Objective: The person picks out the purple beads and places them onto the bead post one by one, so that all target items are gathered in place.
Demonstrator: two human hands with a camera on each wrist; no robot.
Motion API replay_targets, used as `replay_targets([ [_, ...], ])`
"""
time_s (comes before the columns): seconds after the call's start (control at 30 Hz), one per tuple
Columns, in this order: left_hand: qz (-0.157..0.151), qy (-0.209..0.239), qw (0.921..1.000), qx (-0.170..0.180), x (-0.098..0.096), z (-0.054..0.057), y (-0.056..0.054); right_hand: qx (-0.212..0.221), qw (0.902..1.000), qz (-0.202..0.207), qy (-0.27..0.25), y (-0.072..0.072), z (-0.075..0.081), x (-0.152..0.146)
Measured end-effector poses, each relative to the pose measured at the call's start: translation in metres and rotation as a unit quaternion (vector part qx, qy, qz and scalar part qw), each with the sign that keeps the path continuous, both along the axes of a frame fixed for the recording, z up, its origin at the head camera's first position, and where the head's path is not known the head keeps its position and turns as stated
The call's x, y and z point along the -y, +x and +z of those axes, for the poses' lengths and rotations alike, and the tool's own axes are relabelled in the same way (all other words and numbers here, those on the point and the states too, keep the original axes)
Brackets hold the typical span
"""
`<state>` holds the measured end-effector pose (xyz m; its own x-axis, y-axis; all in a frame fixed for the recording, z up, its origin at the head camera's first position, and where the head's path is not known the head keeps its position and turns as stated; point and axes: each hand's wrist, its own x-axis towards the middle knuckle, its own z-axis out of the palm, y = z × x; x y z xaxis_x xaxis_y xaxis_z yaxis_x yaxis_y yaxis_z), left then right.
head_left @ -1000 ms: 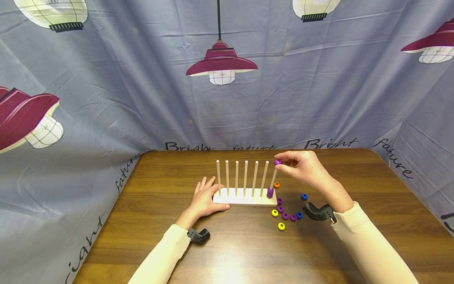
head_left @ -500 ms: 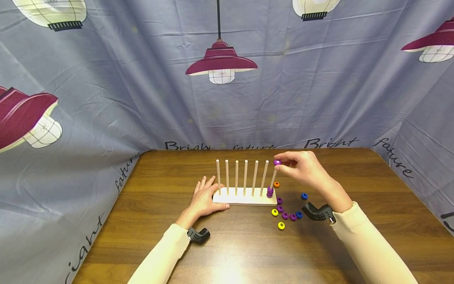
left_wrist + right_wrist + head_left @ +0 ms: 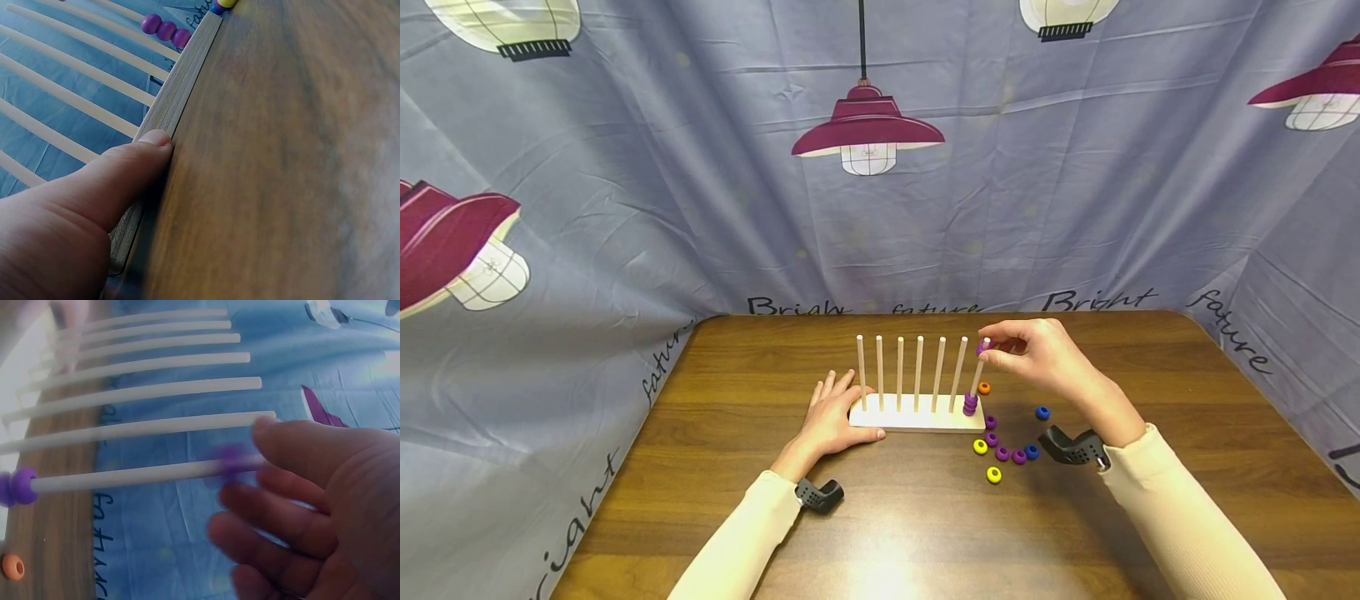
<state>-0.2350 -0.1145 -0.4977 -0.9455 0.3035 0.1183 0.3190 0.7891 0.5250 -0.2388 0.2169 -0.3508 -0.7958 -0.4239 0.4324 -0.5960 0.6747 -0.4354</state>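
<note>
A wooden peg stand [image 3: 917, 422] with a row of several upright pegs is on the table. My left hand [image 3: 831, 425] grips its left end, thumb [image 3: 147, 147] along the front edge and the other fingers spread behind. Purple beads [image 3: 971, 405] are stacked low on the rightmost peg. Another purple bead [image 3: 232, 462], blurred, is threaded on that peg near its top. My right hand [image 3: 1041, 354] is beside the peg's tip, its thumb and fingers parted, the bead just past the fingertips.
Right of the stand lie loose purple beads [image 3: 1002, 454], blue beads [image 3: 1042, 412] and yellow beads [image 3: 994, 475]. An orange bead [image 3: 984, 388] lies behind the stand's right end. A printed curtain [image 3: 880, 233] hangs behind the table [image 3: 760, 358].
The purple bead at the right hand has gone from the rightmost peg's tip to slightly down the peg, and the fingers have let it go. My left hand stays on the stand.
</note>
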Motion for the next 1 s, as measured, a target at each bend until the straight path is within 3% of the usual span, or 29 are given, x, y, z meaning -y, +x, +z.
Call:
replay_targets([
  [0.17, 0.0, -0.004, 1.0, 0.003, 0.0, 0.001, -0.001, 0.039, 0.9992, -0.002, 0.011, 0.001, 0.002, -0.002],
  [0.67, -0.002, -0.002, 1.0, -0.001, 0.0, 0.001, 0.0, 0.044, 0.9989, -0.01, 0.01, 0.003, -0.001, -0.005],
  [1.0, -0.001, -0.003, 1.0, 0.0, 0.0, -0.001, -0.001, 0.036, 0.9993, -0.008, 0.009, 0.006, -0.011, -0.012],
])
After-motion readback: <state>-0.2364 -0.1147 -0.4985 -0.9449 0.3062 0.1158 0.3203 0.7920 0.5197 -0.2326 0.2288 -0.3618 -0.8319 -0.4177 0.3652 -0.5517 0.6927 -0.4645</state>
